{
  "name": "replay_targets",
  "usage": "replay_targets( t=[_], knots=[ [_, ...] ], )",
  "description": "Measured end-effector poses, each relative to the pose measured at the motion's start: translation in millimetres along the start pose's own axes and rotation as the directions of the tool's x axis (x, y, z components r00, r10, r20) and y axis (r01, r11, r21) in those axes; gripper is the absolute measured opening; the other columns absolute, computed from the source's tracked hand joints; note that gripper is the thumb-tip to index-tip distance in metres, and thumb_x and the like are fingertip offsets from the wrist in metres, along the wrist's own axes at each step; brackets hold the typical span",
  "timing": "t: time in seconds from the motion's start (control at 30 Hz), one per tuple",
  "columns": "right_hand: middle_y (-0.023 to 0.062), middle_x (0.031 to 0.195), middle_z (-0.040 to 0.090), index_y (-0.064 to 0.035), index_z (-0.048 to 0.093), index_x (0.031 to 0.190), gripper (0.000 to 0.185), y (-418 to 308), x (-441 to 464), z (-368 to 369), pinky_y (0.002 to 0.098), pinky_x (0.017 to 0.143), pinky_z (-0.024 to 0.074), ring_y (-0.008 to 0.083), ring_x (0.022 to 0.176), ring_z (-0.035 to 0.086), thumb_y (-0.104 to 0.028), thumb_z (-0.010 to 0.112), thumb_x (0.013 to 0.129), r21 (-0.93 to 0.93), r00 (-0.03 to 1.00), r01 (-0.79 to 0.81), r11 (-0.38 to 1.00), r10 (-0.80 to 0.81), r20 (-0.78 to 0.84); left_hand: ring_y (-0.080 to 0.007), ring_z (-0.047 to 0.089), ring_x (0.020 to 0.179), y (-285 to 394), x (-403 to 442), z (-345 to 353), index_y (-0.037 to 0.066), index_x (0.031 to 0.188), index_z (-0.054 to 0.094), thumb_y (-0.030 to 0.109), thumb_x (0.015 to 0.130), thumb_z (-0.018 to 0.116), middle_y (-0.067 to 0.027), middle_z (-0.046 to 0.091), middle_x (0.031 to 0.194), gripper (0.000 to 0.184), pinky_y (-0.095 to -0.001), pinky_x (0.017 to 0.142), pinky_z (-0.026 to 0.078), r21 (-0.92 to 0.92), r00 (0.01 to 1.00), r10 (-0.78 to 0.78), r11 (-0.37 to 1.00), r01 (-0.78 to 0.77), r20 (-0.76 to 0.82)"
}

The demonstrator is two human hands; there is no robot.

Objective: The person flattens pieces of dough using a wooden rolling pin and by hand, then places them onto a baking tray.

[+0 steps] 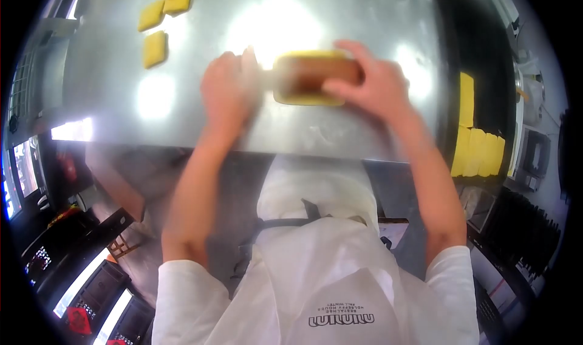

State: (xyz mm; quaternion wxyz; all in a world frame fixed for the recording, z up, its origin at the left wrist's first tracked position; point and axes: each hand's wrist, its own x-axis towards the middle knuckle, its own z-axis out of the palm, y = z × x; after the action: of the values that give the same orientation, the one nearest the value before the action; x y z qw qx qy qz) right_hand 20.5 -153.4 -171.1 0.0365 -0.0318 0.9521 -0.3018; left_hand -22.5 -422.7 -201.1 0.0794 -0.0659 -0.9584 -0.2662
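A brown rolling pin (316,76) lies crosswise on a flat yellow dough piece (310,101), whose edges show above and below it. My left hand (229,93) is closed at the pin's left end, blurred by motion. Around the right end curve the thumb and fingers of my right hand (379,84). Both rest over the shiny metal table (316,132). The handle ends are smeared or hidden by the hands.
Several yellow dough pieces (155,48) lie at the table's upper left. On the right, more flat yellow pieces (478,152) lie on a dark surface (489,96). The table's front edge runs just before the white apron (328,248).
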Motion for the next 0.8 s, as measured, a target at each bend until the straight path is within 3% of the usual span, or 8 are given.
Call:
replay_targets(
  t=[0.1,0.23,0.27,0.33,0.43,0.53,0.67,0.8],
  knots=[
    [0.0114,0.098,0.080,-0.0188,0.070,0.132,0.064,15,26,-10,0.0394,0.081,0.0594,0.0282,0.084,0.076,-0.059,0.081,0.084,0.254,0.977,-0.200,0.946,0.211,-0.018,-0.0442,0.061,0.080,8,24,-14,-0.001,0.089,0.067,0.020,0.105,0.058,-0.0204,0.065,0.085,0.028,-0.0514,0.078,0.050,-0.309,0.986,-0.156,0.937,0.165,0.055],
    [0.0025,0.087,0.069,-0.0029,0.072,0.123,0.044,56,8,-23,0.0248,0.072,0.0511,0.0085,0.074,0.064,-0.042,0.064,0.105,0.594,0.844,-0.316,0.740,0.505,-0.180,-0.0464,0.061,0.086,9,4,-2,-0.002,0.096,0.063,0.021,0.101,0.061,-0.0239,0.063,0.089,0.024,-0.0522,0.082,0.051,-0.366,0.991,-0.022,0.930,-0.028,-0.132],
    [0.0025,0.087,0.068,-0.0035,0.071,0.124,0.043,64,-4,-20,0.0247,0.071,0.0494,0.0082,0.073,0.061,-0.042,0.063,0.106,0.532,0.837,-0.279,0.800,0.474,-0.274,-0.0466,0.061,0.087,12,-3,2,-0.003,0.096,0.062,0.020,0.099,0.064,-0.0244,0.062,0.090,0.023,-0.0527,0.082,0.050,-0.334,0.988,0.118,0.932,-0.144,-0.095],
    [0.0022,0.088,0.066,-0.0043,0.071,0.126,0.043,72,-13,-19,0.0247,0.069,0.0468,0.0079,0.072,0.058,-0.042,0.061,0.107,0.488,0.796,-0.250,0.836,0.464,-0.387,-0.0463,0.060,0.091,30,-4,10,-0.002,0.099,0.061,0.020,0.091,0.070,-0.0227,0.060,0.090,0.025,-0.0533,0.083,0.050,-0.344,0.995,0.030,0.939,0.005,0.096],
    [0.0014,0.089,0.064,-0.0047,0.069,0.129,0.045,68,-40,-27,0.0252,0.069,0.0450,0.0079,0.073,0.055,-0.043,0.060,0.107,0.553,0.710,-0.318,0.770,0.580,-0.399,-0.0459,0.059,0.094,34,-2,24,-0.001,0.097,0.061,0.023,0.090,0.072,-0.0229,0.060,0.092,0.028,-0.0535,0.084,0.049,-0.288,0.998,0.054,0.957,-0.045,0.022],
    [0.0007,0.088,0.063,-0.0049,0.069,0.131,0.046,65,-64,-29,0.0252,0.069,0.0447,0.0082,0.074,0.054,-0.043,0.061,0.107,0.584,0.679,-0.343,0.735,0.624,-0.387,-0.0353,0.064,0.093,37,10,17,-0.005,0.105,0.062,0.020,0.090,0.077,-0.0207,0.064,0.098,0.033,-0.0451,0.084,0.052,-0.215,0.924,-0.078,0.962,0.169,0.375],
    [0.0002,0.089,0.065,-0.0057,0.070,0.130,0.047,67,-77,-26,0.0252,0.072,0.0462,0.0090,0.077,0.057,-0.045,0.063,0.106,0.593,0.683,-0.315,0.742,0.610,-0.401,-0.0265,0.067,0.091,34,-4,23,-0.007,0.107,0.065,0.017,0.094,0.075,-0.0169,0.068,0.098,0.029,-0.0395,0.084,0.053,-0.108,0.975,0.143,0.986,-0.126,0.171],
    [0.0008,0.091,0.068,-0.0067,0.071,0.129,0.050,63,-80,-32,0.0269,0.079,0.0488,0.0101,0.080,0.061,-0.049,0.063,0.104,0.559,0.671,-0.372,0.741,0.630,-0.390,-0.0275,0.068,0.094,63,-10,7,-0.005,0.111,0.065,0.014,0.096,0.072,-0.0178,0.071,0.101,0.025,-0.0378,0.086,0.053,-0.436,0.975,-0.020,0.892,0.118,0.223]
  ],
)
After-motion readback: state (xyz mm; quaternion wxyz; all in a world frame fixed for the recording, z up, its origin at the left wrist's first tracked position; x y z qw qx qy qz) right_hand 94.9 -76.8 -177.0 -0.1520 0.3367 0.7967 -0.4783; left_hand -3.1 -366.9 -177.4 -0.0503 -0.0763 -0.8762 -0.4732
